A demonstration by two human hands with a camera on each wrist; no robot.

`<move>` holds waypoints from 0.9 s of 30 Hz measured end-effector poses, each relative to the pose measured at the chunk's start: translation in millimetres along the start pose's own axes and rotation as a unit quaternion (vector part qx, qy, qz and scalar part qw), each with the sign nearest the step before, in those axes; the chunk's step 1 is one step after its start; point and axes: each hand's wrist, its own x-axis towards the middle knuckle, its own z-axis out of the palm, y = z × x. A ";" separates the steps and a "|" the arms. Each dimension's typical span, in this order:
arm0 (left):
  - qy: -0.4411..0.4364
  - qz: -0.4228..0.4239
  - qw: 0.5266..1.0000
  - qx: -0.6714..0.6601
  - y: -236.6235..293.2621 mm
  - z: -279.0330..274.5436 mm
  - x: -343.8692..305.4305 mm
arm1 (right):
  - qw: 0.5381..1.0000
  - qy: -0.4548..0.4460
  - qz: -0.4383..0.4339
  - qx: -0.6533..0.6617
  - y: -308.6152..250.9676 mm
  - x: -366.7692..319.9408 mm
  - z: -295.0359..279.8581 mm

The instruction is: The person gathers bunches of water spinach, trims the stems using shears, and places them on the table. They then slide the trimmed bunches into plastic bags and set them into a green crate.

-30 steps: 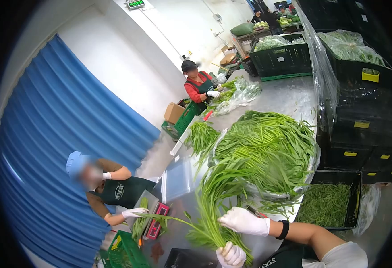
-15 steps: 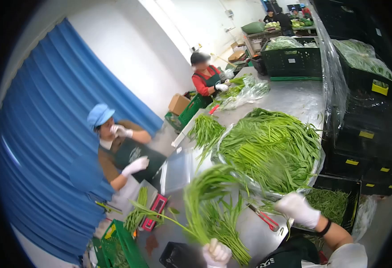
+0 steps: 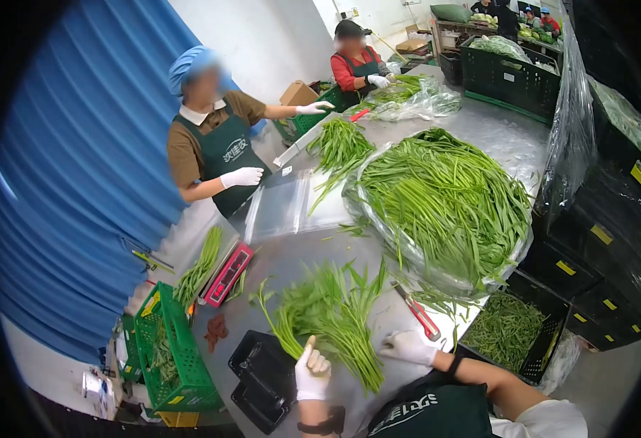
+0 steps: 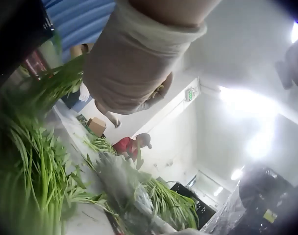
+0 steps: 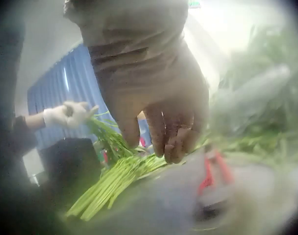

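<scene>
My gloved left hand (image 3: pixel 313 372) grips a small bunch of long-stemmed leafy greens (image 3: pixel 285 334) low on its stems, at the near side of the metal table (image 3: pixel 262 255). Beside it a larger bunch of greens (image 3: pixel 353 347) lies on the table, leaves pointing away. The right hand (image 3: pixel 410 347), gloved too, hovers just right of that bunch's stems. In the right wrist view its fingers (image 5: pixel 171 142) hang loosely down over the cut stems (image 5: pixel 107 188), holding nothing. A red-handled cutter (image 3: pixel 426 321) lies just beyond it.
A big heap of greens (image 3: pixel 444 204) fills a clear plastic bag at the centre right. Left stand a pink scale (image 3: pixel 229 274), black trays (image 3: pixel 262 379) and a green crate (image 3: pixel 178 365). Two workers stand across the table. Dark crates (image 3: pixel 597 255) are stacked at right.
The right hand let go of the greens, swung right, then came back low beside the stems. Part of the bunch now lies on the table; the left hand moved left with the rest.
</scene>
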 end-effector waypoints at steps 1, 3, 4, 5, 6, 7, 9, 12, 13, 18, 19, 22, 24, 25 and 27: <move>0.041 0.038 0.997 0.051 -0.2 2.3 -3.1 | 1.000 -0.001 -0.003 0.000 -14.1 8.5 8.3; 0.084 0.077 0.988 0.100 -2.9 4.4 -8.3 | 0.996 -0.016 0.083 -0.032 -37.6 20.7 21.2; 0.104 0.105 0.979 0.141 -5.7 4.5 -10.3 | 0.996 -0.018 0.081 -0.033 -42.7 23.2 27.0; 0.124 0.131 0.967 0.182 -9.1 3.4 -11.1 | 0.995 -0.012 0.103 -0.010 -46.1 26.2 32.9; 0.125 0.132 0.967 0.179 -14.2 0.2 -12.2 | 0.992 -0.006 0.126 0.013 -47.2 27.4 37.1; 0.151 0.146 0.956 0.204 -20.8 -4.8 -13.7 | 0.992 -0.008 0.125 0.010 -45.3 28.6 38.9; 0.187 0.165 0.934 0.255 -31.9 -23.4 -15.4 | 0.974 -0.102 0.179 0.090 -44.0 34.3 36.2; 0.263 0.206 0.887 0.320 -55.9 -63.8 -10.7 | 0.941 -0.123 0.245 0.200 -42.6 29.5 43.9; 0.281 0.193 0.889 0.306 -61.8 -80.4 -10.9 | 0.941 -0.125 0.243 0.198 -40.7 27.5 47.3; 0.323 0.155 0.862 0.359 -74.6 -126.7 -3.4 | 0.911 -0.101 0.243 0.319 -39.7 21.2 73.3; 0.304 0.200 0.844 0.394 -74.1 -130.8 0.9 | 0.911 -0.100 0.243 0.318 -39.0 19.7 72.8; 0.280 0.257 0.808 0.450 -60.2 -123.3 19.5 | 0.930 -0.111 0.209 0.281 -68.9 26.5 38.7; 0.278 0.268 0.794 0.469 -51.2 -118.5 34.3 | 0.969 -0.051 0.183 0.160 -70.5 26.2 57.7; 0.274 0.255 0.778 0.504 -50.0 -119.6 41.9 | 0.972 -0.047 0.195 0.120 -75.4 24.3 63.2; 0.268 0.244 0.758 0.542 -49.1 -120.1 52.5 | 0.979 -0.026 0.195 0.051 -95.5 28.1 57.1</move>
